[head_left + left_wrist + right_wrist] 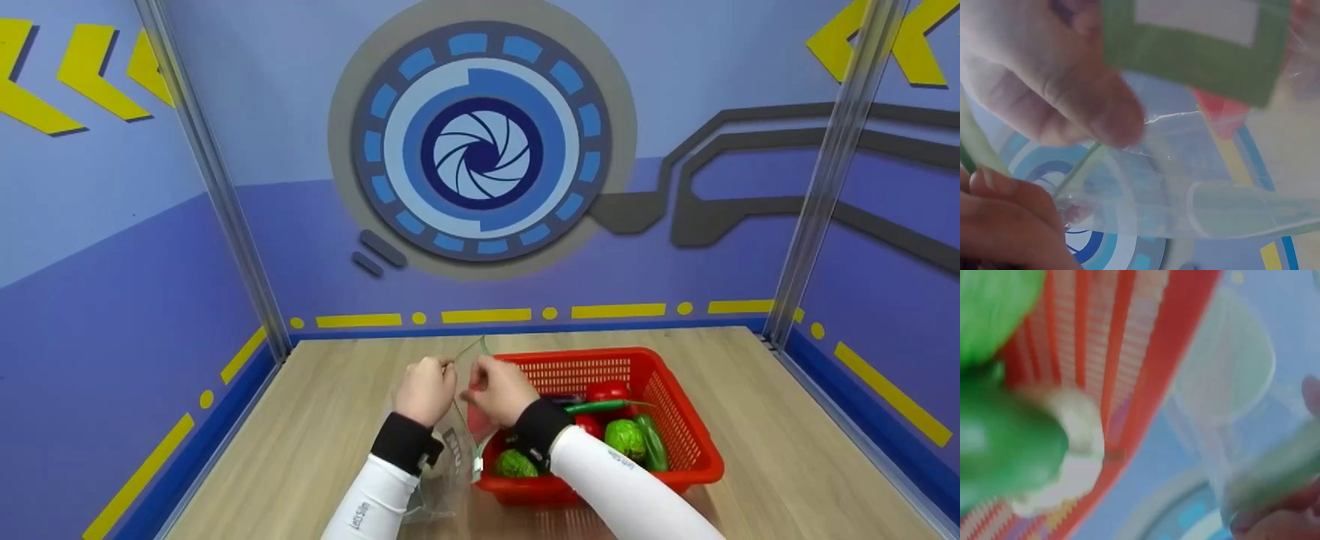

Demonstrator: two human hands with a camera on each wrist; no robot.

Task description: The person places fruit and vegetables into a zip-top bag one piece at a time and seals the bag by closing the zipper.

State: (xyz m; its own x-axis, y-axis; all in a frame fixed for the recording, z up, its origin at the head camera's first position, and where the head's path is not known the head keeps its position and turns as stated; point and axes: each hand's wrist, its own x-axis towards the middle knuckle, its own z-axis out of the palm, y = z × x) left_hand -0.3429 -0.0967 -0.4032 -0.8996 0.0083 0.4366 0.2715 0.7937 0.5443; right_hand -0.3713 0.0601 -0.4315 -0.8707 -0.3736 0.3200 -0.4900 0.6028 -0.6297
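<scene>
A clear zip bag (459, 442) with a green-edged mouth hangs between my two hands, at the left side of a red basket. My left hand (425, 390) pinches one edge of its mouth. My right hand (504, 391) is close beside it, its curled fingers pinching the bag's other edge. In the left wrist view the bag's clear film (1168, 208) is stretched out by the fingers. Across the right wrist view the bag (1224, 360) appears blurred, with fingertips on its greenish strip at the lower right.
The red basket (705, 457) stands on the wooden table (795, 450). In it lie a long green pepper (596, 406), red vegetables (609, 391), a small cabbage (624, 439), a cucumber (652, 442) and a bumpy green vegetable (516, 463). Panelled walls (285, 247) enclose the table.
</scene>
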